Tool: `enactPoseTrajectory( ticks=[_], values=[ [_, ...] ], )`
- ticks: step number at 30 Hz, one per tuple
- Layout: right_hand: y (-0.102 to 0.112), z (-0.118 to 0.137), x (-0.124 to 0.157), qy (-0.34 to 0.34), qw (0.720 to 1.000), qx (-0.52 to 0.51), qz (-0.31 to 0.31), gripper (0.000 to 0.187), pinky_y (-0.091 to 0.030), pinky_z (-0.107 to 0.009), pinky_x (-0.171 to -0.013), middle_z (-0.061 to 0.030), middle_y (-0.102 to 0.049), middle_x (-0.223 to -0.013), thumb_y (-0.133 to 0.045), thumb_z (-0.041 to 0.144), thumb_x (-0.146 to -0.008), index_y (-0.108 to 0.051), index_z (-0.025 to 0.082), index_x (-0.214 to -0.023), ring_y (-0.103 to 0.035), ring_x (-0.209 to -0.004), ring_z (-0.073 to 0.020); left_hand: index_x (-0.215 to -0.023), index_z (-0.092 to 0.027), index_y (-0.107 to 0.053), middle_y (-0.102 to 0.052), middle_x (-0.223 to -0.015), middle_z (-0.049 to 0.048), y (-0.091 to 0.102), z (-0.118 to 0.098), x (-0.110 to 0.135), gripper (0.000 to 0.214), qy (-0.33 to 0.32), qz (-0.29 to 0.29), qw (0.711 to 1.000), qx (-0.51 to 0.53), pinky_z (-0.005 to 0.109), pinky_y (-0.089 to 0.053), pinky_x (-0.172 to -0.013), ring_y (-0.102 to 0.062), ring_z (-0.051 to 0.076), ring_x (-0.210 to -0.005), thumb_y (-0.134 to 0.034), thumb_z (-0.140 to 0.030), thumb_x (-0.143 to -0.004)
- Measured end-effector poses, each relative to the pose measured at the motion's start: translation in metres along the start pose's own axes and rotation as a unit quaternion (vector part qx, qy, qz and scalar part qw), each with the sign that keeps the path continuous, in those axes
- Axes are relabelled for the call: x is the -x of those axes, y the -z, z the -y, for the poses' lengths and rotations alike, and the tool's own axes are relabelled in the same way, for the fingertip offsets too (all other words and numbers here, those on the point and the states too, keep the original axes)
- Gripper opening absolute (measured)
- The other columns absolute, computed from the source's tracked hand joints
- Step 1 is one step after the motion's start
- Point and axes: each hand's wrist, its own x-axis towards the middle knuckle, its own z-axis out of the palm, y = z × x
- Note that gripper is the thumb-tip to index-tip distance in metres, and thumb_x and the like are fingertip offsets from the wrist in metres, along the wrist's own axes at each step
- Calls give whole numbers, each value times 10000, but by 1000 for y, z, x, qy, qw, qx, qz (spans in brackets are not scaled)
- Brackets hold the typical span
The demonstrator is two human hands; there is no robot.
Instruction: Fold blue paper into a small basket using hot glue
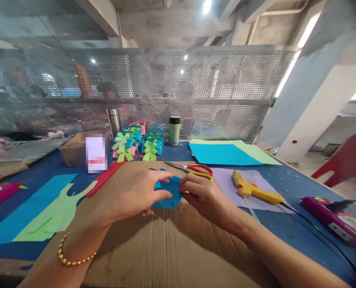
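Both my hands meet over a sheet of brown cardboard point(172, 244) on the blue table. My left hand point(136, 194), with a gold bead bracelet at the wrist, pinches the left side of a small blue foam piece point(169, 192). My right hand point(200, 194) grips the same piece from the right, fingers curled on its edge. The piece is bent up between them, just above the cardboard. Red-handled scissors point(192, 169) lie closed just beyond my hands.
A yellow glue gun point(254, 190) lies on white paper at right, with its cord running to the right. Blue and green foam sheets point(225, 154) lie behind, finished blue-green foam pieces point(138, 142), two flasks, a cardboard box point(76, 150), foam offcuts at left, a pink device point(330, 212), a mesh screen with people behind.
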Motion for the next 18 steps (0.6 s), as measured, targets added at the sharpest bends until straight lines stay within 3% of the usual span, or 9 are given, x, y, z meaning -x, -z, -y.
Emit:
enactPoseTrajectory(
  ticks=[3, 8, 12, 18],
  values=[
    [-2, -1, 0, -15, 1000, -4, -4, 193, -466, -276, -681, -45, -656, -880, -502, 56, -939, -635, 174, -863, -603, -774, -147, -1134, -209, -705, -697, -681, -11, -8, 2, 0, 327, 42, 73, 996, -11, 240, -437, -432, -627, 147, -406, -576, -208, -833],
    [-4, 4, 0, -57, 994, -89, 6, 157, -471, -212, -522, -51, -666, -955, -544, 77, -918, -664, 178, -913, -605, -638, -100, -804, -167, -657, -588, -491, -27, -11, 5, -6, 99, 68, 64, 996, 10, 196, -444, -397, -647, 156, -419, -570, -213, -823],
    [-7, 8, 2, -126, 972, -197, 25, 81, -504, -194, -442, -63, -631, -1049, -608, 211, -931, -668, 175, -972, -606, -516, -57, -822, -181, -600, -582, -490, -38, -11, 2, -6, 74, 81, 75, 993, 46, 187, -454, -404, -668, 159, -447, -561, -240, -844],
    [-13, 0, 3, -158, 946, -282, 11, 224, -571, -179, -473, -62, -626, -1020, -635, 381, -931, -658, 161, -896, -665, -586, -81, -796, -200, -514, -585, -493, -40, -7, -3, -7, 50, 109, 105, 985, 78, 211, -479, -414, -704, 199, -489, -562, -199, -807]
  ],
)
